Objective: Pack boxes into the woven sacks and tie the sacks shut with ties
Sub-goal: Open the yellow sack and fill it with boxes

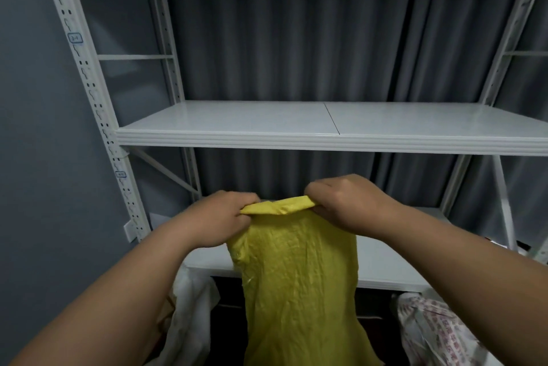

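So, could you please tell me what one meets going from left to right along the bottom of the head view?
White sack → yellow woven sack, its top edge held in the grip of left hand and right hand → printed sack.

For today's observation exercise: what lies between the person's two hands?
In the head view, the rolled top edge of the yellow woven sack spans the gap between the left hand and the right hand; both hands grip it.
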